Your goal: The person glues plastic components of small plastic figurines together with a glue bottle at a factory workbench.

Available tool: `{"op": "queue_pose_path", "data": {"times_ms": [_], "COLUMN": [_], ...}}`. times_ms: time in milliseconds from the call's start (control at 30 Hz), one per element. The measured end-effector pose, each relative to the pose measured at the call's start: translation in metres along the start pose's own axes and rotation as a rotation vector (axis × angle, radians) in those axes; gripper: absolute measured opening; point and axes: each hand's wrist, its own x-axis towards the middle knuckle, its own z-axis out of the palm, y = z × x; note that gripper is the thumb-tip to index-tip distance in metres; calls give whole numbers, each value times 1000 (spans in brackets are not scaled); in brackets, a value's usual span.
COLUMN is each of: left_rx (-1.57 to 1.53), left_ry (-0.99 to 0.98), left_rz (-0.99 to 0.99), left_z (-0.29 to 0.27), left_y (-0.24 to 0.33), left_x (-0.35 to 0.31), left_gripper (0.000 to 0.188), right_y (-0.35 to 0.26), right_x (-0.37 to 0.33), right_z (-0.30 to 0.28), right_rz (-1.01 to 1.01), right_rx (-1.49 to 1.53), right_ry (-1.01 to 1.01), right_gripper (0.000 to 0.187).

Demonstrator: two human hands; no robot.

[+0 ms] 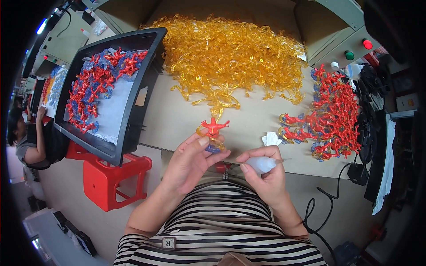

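Over the table's front edge, my left hand (188,159) is closed on a small red figurine (214,127) with outstretched arms, a clear blue base and a translucent yellow piece curling round it. Just right of it, my right hand (268,175) grips a translucent squeeze bottle (262,164) whose thin tip points right, away from the figurine. Ahead lies a large heap of translucent yellow curled pieces (230,53). Rows of red figurines (335,115), several with yellow pieces fitted, stand close together at the right.
A black tray (140,95) of red-and-blue figurines (100,77) rests tilted at the left. Beside the right-hand rows lies a crumpled white tissue (271,138). A red stool (108,181), a black cable (330,195) and a box with red and green buttons (357,49) surround the table. Another person (33,137) sits far left.
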Motion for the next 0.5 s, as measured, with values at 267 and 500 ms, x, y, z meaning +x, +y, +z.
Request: {"op": "queue_pose_path", "data": {"times_ms": [267, 500], "left_rx": [-372, -569], "left_ry": [88, 80], "left_rz": [-107, -133], "left_z": [5, 10], "left_y": [-2, -11], "left_x": [-3, -6], "left_gripper": [26, 28], "right_y": [-3, -3], "right_x": [-4, -6], "right_z": [-14, -6], "right_rz": [-95, -211], "right_rx": [-193, 14], "right_ry": [85, 184], "right_gripper": [36, 32]}}
